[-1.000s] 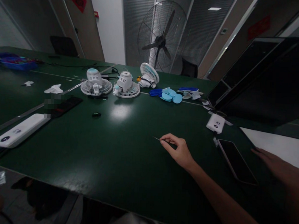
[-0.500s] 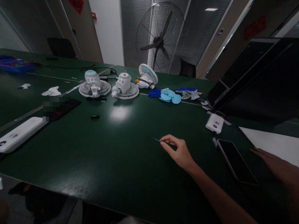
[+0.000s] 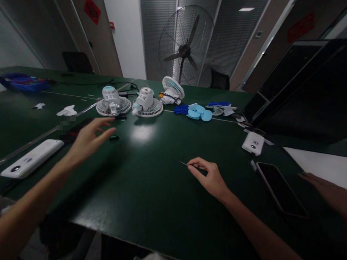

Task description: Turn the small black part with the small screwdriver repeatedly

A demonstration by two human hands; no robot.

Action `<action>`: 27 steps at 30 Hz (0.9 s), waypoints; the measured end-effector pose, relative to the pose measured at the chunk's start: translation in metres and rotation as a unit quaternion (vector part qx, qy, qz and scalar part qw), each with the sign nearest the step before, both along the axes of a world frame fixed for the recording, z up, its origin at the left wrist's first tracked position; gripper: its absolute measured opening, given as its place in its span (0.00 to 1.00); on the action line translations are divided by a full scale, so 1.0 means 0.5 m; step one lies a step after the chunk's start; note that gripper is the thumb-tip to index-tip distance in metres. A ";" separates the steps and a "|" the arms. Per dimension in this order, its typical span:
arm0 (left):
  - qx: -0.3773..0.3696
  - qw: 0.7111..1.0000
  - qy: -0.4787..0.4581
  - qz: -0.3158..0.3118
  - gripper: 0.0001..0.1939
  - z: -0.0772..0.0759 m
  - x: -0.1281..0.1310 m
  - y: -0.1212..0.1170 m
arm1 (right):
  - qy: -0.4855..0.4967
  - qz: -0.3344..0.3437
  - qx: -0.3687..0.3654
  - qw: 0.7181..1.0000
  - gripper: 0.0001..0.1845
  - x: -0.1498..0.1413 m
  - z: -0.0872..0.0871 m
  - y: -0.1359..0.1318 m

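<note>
My left hand (image 3: 89, 138) reaches over the table with thumb and fingers apart and nothing between them. Just right of its thumb lies a small dark oval object (image 3: 114, 137). Beyond its fingertips a flat black piece (image 3: 120, 117) lies at the edge of a white fan head (image 3: 113, 101), face down. Thumb and fingers of my right hand (image 3: 207, 174) are pinched on a thin metal rod (image 3: 183, 163), whose slim tip points left; its other end is hidden in the hand, so its kind is unclear.
A second fan head (image 3: 147, 102), a small upright fan (image 3: 173, 90) and light-blue fan blades (image 3: 199, 112) stand farther back. Right are a phone (image 3: 281, 188), a white power bank (image 3: 253, 143) and another person's hand (image 3: 325, 190). A long white device (image 3: 33, 158) lies left.
My left hand has come into view from the lower left and now extends over the table toward the fan heads. My right hand stays in place, still pinching the rod.
</note>
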State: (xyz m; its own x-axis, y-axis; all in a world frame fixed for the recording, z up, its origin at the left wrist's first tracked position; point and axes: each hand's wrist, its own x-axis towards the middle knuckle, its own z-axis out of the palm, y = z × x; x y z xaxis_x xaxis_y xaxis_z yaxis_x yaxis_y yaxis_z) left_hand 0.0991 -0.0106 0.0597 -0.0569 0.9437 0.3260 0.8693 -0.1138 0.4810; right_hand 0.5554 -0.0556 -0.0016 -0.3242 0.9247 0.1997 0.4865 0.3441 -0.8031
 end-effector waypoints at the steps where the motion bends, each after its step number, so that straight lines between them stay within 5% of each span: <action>1: -0.011 1.000 -0.006 -0.014 0.35 -0.016 -0.007 0.007 | -0.001 -0.001 0.001 1.000 0.11 0.000 0.000 0.000; 4: -0.060 0.997 -0.019 -0.035 0.46 -0.074 -0.045 0.037 | -0.005 -0.003 0.000 1.000 0.11 0.000 0.000 0.001; 9: -0.069 0.995 0.015 -0.067 0.33 -0.124 -0.079 0.068 | -0.007 -0.001 -0.013 1.000 0.11 0.001 0.001 0.003; 12: -0.085 0.986 0.003 -0.142 0.27 -0.115 0.000 0.047 | -0.023 0.012 -0.009 1.000 0.11 -0.002 0.008 0.002; 17: -0.131 0.915 -0.045 -0.378 0.15 -0.106 0.254 -0.031 | -0.077 0.084 0.025 0.993 0.10 -0.012 0.025 -0.008; 20: -0.118 0.887 -0.055 -0.442 0.11 -0.112 0.360 -0.059 | -0.093 0.112 0.044 0.988 0.11 -0.014 0.032 -0.014; 27: -0.106 0.895 -0.066 -0.427 0.09 -0.122 0.373 -0.062 | -0.117 0.130 0.080 0.981 0.08 0.000 0.027 -0.012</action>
State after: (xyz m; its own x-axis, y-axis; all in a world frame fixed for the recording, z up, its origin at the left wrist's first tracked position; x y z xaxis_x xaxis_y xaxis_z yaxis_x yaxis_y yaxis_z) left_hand 0.2855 -0.0416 -0.0011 0.6911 0.7007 0.1773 0.4427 -0.6042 0.6625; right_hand 0.5553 -0.0618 0.0121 -0.6000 0.7670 0.2274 0.5302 0.5940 -0.6050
